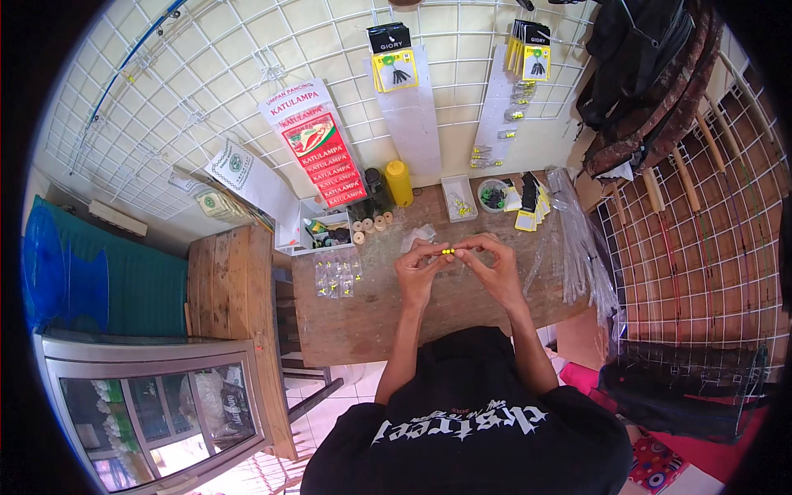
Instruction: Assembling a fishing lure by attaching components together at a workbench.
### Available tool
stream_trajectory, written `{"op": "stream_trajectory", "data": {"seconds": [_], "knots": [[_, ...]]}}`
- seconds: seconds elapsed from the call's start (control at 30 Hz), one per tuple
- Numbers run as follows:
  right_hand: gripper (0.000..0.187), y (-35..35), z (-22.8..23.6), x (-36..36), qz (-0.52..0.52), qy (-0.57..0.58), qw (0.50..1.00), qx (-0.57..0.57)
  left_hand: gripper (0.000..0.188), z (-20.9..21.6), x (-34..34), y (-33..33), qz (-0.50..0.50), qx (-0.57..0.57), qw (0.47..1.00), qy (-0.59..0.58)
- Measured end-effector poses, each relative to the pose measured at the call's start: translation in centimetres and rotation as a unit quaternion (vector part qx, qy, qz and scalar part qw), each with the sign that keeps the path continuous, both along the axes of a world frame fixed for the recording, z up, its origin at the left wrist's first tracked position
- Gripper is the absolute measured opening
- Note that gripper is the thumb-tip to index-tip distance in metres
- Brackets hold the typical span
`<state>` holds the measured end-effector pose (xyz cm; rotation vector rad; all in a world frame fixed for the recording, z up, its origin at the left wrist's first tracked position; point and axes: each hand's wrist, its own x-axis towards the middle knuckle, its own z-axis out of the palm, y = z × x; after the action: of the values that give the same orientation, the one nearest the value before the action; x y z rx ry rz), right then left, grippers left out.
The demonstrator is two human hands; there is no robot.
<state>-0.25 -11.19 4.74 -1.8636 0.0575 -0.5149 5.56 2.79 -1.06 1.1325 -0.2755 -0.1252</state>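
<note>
Above the middle of the wooden table, my left hand and my right hand meet at the fingertips. Both are closed in a pinch on small bright yellow pieces with dark spots, too small to tell exactly. Just behind my left hand lies a crumpled clear plastic bag. Beyond my hands, a white tray holds small yellow-headed pieces. Beside it stands a round tub of dark and green bits. Small clear packets with yellow pieces lie in rows left of my hands.
Black and yellow cards lie right of the tub, near long clear plastic sleeves. At the back left stand a white box of bottles, several pale cylinders and a yellow bottle. A glass case stands lower left.
</note>
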Motion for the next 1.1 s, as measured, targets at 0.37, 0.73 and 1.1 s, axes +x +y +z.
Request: {"op": "stream_trajectory", "data": {"seconds": [0.37, 0.73, 1.1], "knots": [[0.012, -0.9, 0.1, -0.1, 0.024, 0.076, 0.997, 0.01, 0.029, 1.3, -0.2, 0.4, 0.078, 0.229, 0.954, -0.178], [0.017, -1.5, 0.6, 0.2, 0.038, 0.131, 0.99, -0.042, 0.024, 2.1, -0.2, 0.1, 0.096, 0.288, 0.912, -0.275], [0.022, -0.5, -2.2, 0.2, 0.125, 0.142, 0.95, 0.248, 0.018, 0.3, -0.2, 0.0, 0.02, 0.075, 0.997, -0.026]]}}
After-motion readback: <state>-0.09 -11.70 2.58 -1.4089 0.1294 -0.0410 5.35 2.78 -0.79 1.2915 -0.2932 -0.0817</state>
